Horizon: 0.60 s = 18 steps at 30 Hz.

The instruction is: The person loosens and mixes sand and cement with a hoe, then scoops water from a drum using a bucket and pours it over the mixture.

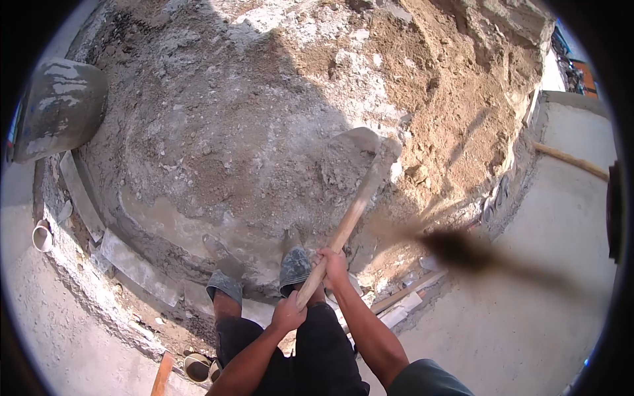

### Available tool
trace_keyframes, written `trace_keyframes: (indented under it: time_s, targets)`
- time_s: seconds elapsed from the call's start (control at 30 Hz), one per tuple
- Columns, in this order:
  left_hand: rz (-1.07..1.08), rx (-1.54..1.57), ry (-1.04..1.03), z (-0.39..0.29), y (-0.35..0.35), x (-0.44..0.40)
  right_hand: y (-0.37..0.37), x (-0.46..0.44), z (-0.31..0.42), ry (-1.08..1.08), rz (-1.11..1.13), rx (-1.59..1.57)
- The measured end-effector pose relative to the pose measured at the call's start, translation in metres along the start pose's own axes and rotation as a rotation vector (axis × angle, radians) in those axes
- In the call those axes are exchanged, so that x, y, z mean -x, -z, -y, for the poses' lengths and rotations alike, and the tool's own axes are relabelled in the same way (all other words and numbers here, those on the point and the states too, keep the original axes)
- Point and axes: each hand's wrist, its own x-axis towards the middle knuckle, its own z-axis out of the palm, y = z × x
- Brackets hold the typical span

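Both my hands are wrapped round the wooden handle of a hoe (349, 221), which slants up and away to the right. My left hand (288, 313) grips near the handle's lower end, close to my knees. Higher up the handle, my right hand (332, 267) is closed round it. The hoe's metal blade (360, 138) rests at the far end against a heap of grey and brown sandy mix (238, 125), its lower edge hidden by the material. My boots, caked with grey mud, stand at the near edge of the heap.
A mud-streaked dark bucket (63, 109) lies tipped at the left. A cut pipe end (42, 236) and a curved row of edging slabs (135, 264) border the pit. Another wooden handle (571, 162) lies at right. A dark blurred shape (462, 251) crosses the right side.
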Motion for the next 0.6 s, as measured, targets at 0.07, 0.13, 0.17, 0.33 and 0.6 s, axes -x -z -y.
trace_keyframes:
  time_s: [0.07, 0.13, 0.17, 0.33, 0.6]
  targets:
    - [-0.022, -0.109, -0.091, 0.027, 0.003, 0.004, 0.005, 0.024, -0.006, 0.036, 0.059, -0.161]
    - [-0.045, -0.180, -0.129, 0.028, 0.022, -0.009, 0.000, 0.042, 0.027, 0.081, 0.079, -0.240]
    - [-0.064, -0.208, -0.175, 0.025, 0.031, -0.017, -0.009, 0.043, 0.057, 0.227, 0.019, -0.254]
    - [-0.046, -0.375, -0.180, -0.042, 0.095, 0.007, 0.007, 0.049, 0.140, 0.287, 0.117, -0.361]
    - [0.121, -0.144, -0.400, -0.094, 0.178, 0.093, -0.020, 0.167, 0.173, 0.445, -0.156, -0.235]
